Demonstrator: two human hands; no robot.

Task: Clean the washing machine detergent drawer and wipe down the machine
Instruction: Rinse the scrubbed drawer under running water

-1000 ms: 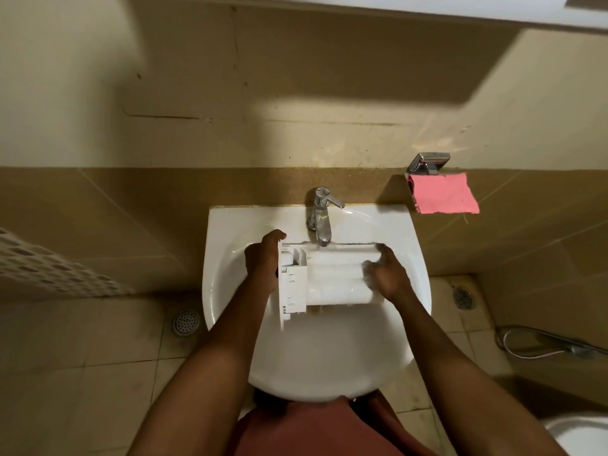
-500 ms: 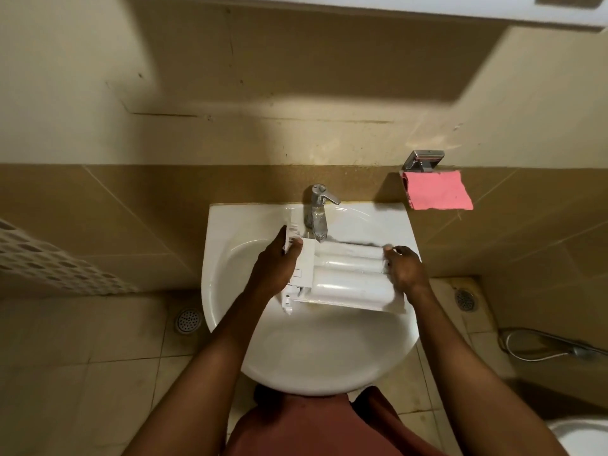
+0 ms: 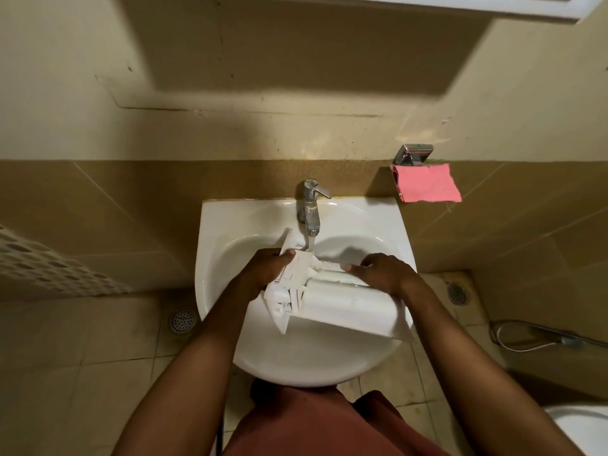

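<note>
A white plastic detergent drawer point(image 3: 342, 304) lies across the white sink basin point(image 3: 230, 225), tilted with its right end low over the rim. My left hand point(image 3: 265, 269) grips its left, compartment end. My right hand point(image 3: 383, 273) holds its far edge near the right end. A chrome tap point(image 3: 311, 209) stands at the back of the sink, and a thin stream of water runs from its spout onto the drawer's left end.
A pink cloth point(image 3: 426, 184) hangs from a chrome holder point(image 3: 414, 154) on the tiled wall right of the sink. A perforated white basket point(image 3: 49, 268) is at left. Floor drains point(image 3: 182, 319) sit below. A toilet rim point(image 3: 582, 426) and hose point(image 3: 539, 337) are at right.
The drawer has been turned and tilted, its right end dropping toward me over the sink rim. Both hands shifted along it, the left moving nearer the tap's stream.
</note>
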